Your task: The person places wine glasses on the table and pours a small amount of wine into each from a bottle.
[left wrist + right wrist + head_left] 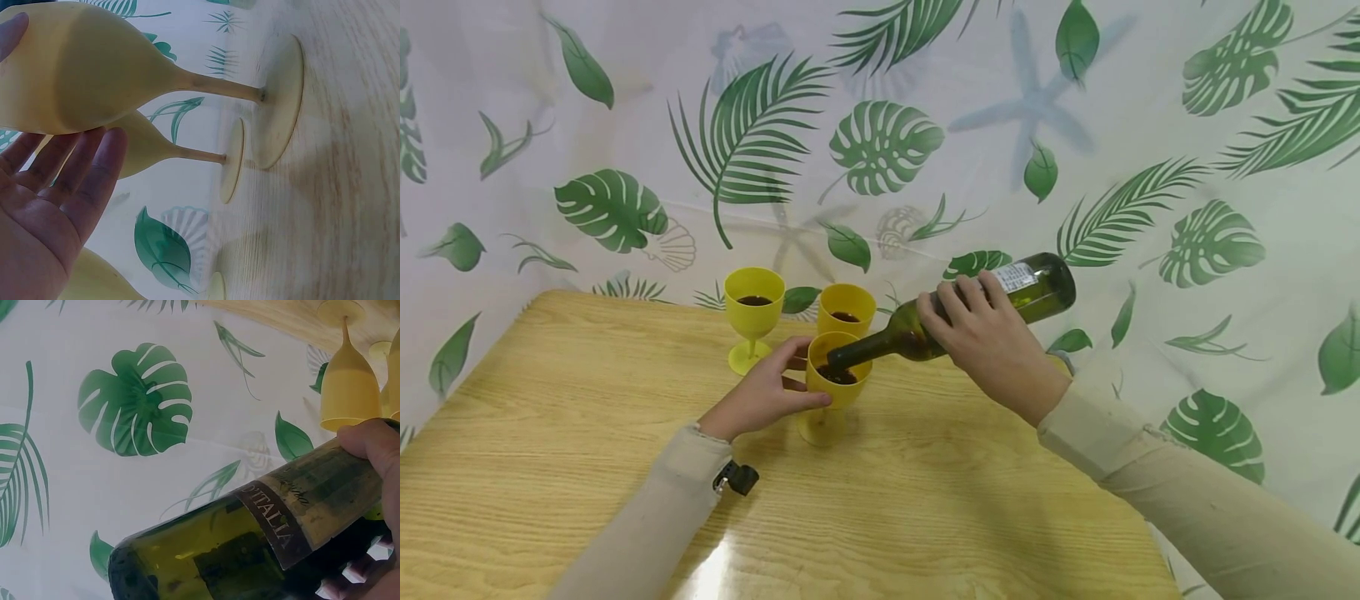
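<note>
My right hand [985, 342] grips a green glass wine bottle [917, 327] around its labelled body. The bottle is tilted, its neck down inside the front yellow goblet [842, 392], where dark liquid lies. My left hand [771, 390] holds this goblet's bowl between thumb and fingers; in the left wrist view the goblet's foot [281, 103] stands on the wood. Close behind is a second yellow goblet [857, 300], and to the left a third yellow goblet [754, 321], both upright with dark liquid inside. The bottle's label [300, 506] shows in the right wrist view.
The goblets stand on a wood-grain table [587, 467]. A white sheet printed with green leaves [880, 150] hangs behind and beside the table, near the bottle's base. A small black device [737, 478] sits at the left wrist.
</note>
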`<state>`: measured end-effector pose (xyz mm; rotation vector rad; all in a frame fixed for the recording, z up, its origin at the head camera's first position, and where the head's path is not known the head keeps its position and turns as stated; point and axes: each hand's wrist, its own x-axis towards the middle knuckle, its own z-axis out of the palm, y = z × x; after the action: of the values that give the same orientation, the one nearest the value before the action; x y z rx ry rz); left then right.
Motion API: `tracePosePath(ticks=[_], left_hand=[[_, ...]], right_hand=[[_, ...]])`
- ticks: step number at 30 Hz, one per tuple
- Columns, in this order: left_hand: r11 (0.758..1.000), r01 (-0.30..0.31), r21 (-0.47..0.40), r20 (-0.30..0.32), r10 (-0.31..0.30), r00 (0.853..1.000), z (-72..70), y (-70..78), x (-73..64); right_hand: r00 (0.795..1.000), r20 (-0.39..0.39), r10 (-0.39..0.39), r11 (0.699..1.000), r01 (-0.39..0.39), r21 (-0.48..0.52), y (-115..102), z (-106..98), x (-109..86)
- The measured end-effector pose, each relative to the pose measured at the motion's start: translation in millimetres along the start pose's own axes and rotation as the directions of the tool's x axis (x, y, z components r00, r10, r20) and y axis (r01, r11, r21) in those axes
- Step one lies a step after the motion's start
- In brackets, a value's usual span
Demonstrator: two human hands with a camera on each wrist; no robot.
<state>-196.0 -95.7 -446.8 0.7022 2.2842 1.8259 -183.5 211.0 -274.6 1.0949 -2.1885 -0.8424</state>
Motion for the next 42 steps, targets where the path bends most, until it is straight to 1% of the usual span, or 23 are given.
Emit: tracePosePath(ticks=[8, 17, 25, 29, 36, 42], left_hand=[[1.0, -0.001, 0.005, -0.004, 0.001, 1.0, -0.2, 1.3, -0.3], [1.0, -0.006, 0.002, 0.001, 0.006, 1.0, -0.2, 1.3, -0.2], [1.0, 0.0, -0.016, 0.001, 0.0, 1.0, -0.7, 0.4, 0.5], [1.0, 0.0, -0.021, 0.005, 0.0, 1.0, -0.8, 0.7, 0.4], [1.0, -0.022, -0.016, 0.011, 0.023, 1.0, -0.9, 2.5, -0.5], [1.0, -0.016, -0.013, 0.008, 0.016, 1.0, -0.4, 2.2, -0.8]], right_hand=[[1.0, -0.015, -0.006, 1.0, 0.006, -0.004, 1.0, -2.7, 3.6], [1.0, 0.01, -0.008, 1.0, 0.008, -0.011, 2.4, -6.3, 4.1], [1.0, 0.005, -0.014, 1.0, 0.014, -0.013, 3.4, -7.9, 5.8], [1.0, 0.019, -0.022, 0.999, 0.023, -0.03, 3.2, -9.4, 6.7], [0.999, 0.031, -0.027, 0.998, 0.029, -0.05, 2.4, -13.5, 7.5], [0.999, 0.032, -0.03, 0.997, 0.032, -0.075, 2.2, -14.1, 8.0]])
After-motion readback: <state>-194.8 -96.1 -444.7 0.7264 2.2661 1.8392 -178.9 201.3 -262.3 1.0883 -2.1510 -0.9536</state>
